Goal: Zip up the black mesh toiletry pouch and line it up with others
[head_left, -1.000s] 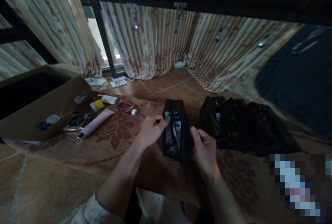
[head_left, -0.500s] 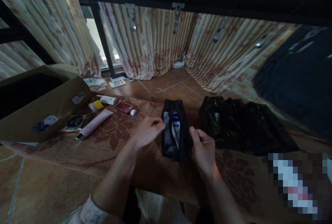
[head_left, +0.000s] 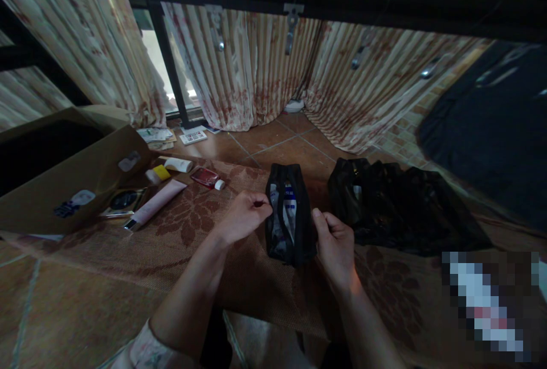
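A black zip pouch (head_left: 303, 218) with see-through mesh sides stands on the patterned cloth in front of me, its top gaping along the zip. Inside it shows a white and blue packet (head_left: 290, 198). My left hand (head_left: 244, 216) pinches the pouch's left side with thumb and forefinger. On the opposite side, the curled fingers of my right hand (head_left: 335, 246) grip its right edge; the fingertips are partly hidden. Close to the right stand several more black pouches (head_left: 410, 209) in a row.
To the left lie a pink tube (head_left: 158, 204), a small bottle of red liquid (head_left: 205, 177), a white tube (head_left: 178, 164) and a yellow-lidded container (head_left: 158, 173). A cardboard box (head_left: 115, 169) stands beyond them. Curtains (head_left: 256, 73) hang behind. A pixelated patch covers the lower right.
Almost nothing differs. The white and blue packet seems to sit slightly lower inside the pouch; both hands stay in place on its sides.
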`<state>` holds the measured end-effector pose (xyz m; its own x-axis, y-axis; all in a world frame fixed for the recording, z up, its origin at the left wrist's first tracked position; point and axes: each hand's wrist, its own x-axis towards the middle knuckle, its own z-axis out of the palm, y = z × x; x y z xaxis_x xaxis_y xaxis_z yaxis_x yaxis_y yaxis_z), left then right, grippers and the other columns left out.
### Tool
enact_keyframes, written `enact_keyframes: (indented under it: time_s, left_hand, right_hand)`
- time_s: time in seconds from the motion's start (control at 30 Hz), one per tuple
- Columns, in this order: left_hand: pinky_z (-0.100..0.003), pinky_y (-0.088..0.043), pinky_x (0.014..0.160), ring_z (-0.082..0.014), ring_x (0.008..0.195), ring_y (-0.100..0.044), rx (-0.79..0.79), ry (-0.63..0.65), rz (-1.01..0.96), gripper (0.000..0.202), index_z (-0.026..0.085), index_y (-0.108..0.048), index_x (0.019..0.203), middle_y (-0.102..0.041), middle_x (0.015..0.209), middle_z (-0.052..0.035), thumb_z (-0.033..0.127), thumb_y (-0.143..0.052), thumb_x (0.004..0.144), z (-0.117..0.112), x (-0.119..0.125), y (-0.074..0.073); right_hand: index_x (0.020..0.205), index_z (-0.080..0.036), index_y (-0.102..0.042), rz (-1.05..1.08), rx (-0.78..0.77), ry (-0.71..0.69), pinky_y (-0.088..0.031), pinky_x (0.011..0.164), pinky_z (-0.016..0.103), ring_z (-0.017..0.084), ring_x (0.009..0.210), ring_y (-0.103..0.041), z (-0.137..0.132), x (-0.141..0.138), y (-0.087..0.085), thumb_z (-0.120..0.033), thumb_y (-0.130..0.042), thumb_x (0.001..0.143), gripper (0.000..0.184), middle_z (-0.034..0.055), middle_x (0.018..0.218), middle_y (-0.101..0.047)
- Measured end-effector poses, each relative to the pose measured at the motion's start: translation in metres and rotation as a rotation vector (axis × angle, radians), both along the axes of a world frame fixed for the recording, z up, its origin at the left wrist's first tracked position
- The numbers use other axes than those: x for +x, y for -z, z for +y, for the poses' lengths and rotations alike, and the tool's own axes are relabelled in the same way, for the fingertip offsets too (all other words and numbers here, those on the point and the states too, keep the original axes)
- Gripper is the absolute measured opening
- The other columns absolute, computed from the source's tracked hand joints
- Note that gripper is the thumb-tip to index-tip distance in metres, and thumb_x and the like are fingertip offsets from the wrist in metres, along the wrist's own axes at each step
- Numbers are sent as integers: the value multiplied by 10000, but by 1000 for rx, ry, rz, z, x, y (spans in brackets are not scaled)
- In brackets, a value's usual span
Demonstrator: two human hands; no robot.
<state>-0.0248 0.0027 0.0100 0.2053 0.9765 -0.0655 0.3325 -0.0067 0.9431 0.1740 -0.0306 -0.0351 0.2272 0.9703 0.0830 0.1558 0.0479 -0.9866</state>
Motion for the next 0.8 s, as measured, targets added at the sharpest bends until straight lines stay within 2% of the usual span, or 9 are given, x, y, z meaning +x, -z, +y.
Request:
enact_keyframes:
  time_s: [0.33, 0.63, 0.8]
  left_hand:
    - [-235, -248, 510, -79, 504, -327, -3, -40, -39, 203, 183, -472, 545, -365, 508, 68, 291, -500, 715, 0, 0, 0]
    - [-246, -324, 544, -95, 526, -414, -115, 182, 4, 312, 179, -511, 541, -482, 524, 39, 384, -543, 775, 0, -12, -4]
    - [-235, -329, 525, -91, 518, -428, -150, 262, -51, 288, 176, -529, 538, -502, 521, 35, 353, -566, 761, -3, -12, -6]
  right_hand:
    - [585, -187, -476, 59, 94, -78, -269, 506, 234, 93, 563, -321, -5, -3, -12, -447, -640, 883, 428, -55, 574, -370]
    - [603, -178, -536, 50, 85, -106, -280, 502, 232, 91, 549, -354, -6, 0, -11, -344, -644, 856, 321, -54, 564, -412]
    - [602, -177, -561, 37, 43, -105, -289, 493, 229, 92, 536, -373, -6, 0, -12, -318, -619, 845, 287, -51, 555, -439]
